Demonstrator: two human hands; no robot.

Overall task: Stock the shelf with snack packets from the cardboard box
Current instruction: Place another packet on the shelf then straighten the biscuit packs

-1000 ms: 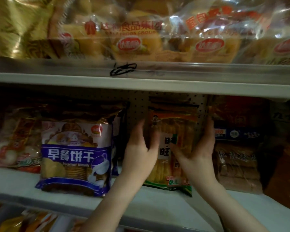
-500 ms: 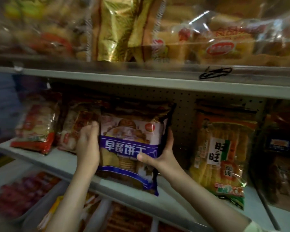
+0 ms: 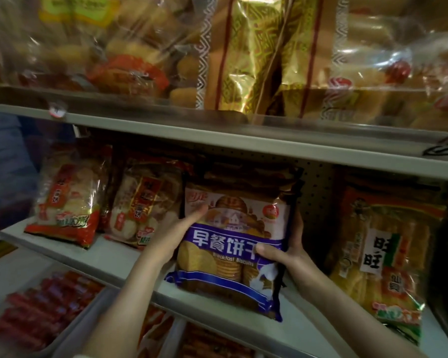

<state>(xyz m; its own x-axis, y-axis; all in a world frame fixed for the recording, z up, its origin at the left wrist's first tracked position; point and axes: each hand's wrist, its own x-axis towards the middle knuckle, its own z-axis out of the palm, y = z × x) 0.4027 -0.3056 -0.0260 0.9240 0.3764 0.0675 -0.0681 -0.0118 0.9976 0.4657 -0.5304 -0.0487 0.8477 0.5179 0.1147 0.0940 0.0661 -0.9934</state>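
Dim light, perforated back panel point(image 3: 318, 192)

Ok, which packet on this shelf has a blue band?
The breakfast biscuits packet, gripped by left hand and right hand; red packets sit left of it, a yellow packet right.

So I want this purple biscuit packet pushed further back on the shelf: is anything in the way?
Nothing lies between hands and packet: the left hand and right hand grip the biscuit packet by its sides. Behind it, more packets stand in the same row and would likely stop it.
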